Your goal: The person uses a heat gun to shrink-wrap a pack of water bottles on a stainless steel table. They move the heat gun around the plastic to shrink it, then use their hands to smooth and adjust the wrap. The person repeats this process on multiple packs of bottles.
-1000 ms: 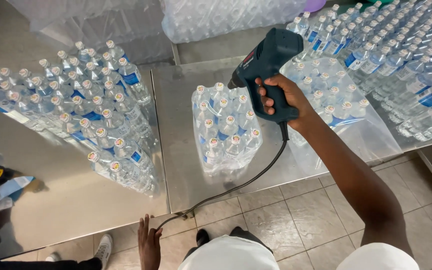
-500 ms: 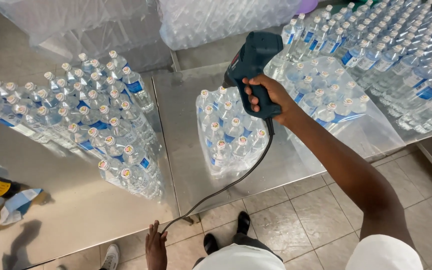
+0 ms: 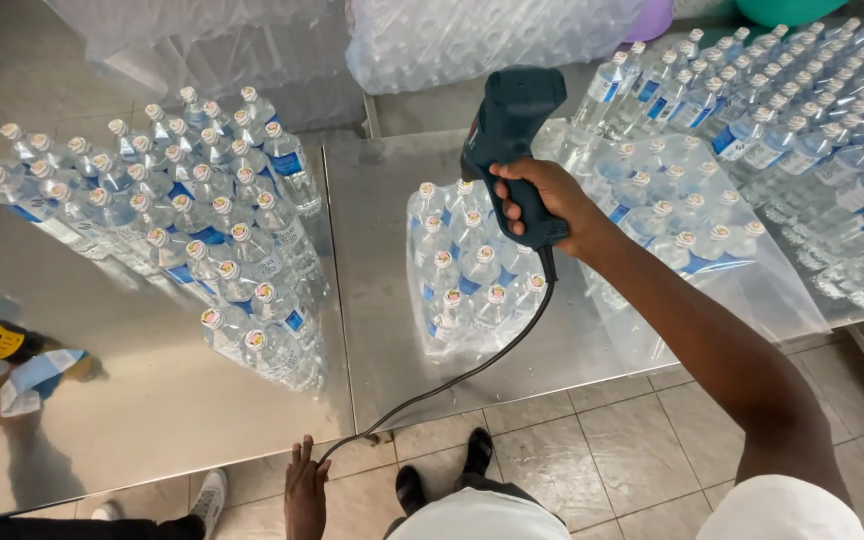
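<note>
Dark teal heat gun held above wrapped bottle pack on steel table, right hand fingers wrapped tight round its grip; left hand low by black cord, fingers straight, together.

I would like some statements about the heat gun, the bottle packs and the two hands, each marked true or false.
1. The right hand holds the dark teal pistol-shaped heat gun by its grip. True.
2. The heat gun hangs over the small plastic-wrapped pack of water bottles. True.
3. The left hand grips a bottle. False: it is low, at the black power cord.
4. The wrapped pack stands on the tiled floor. False: it stands on the shiny metal table.
</note>
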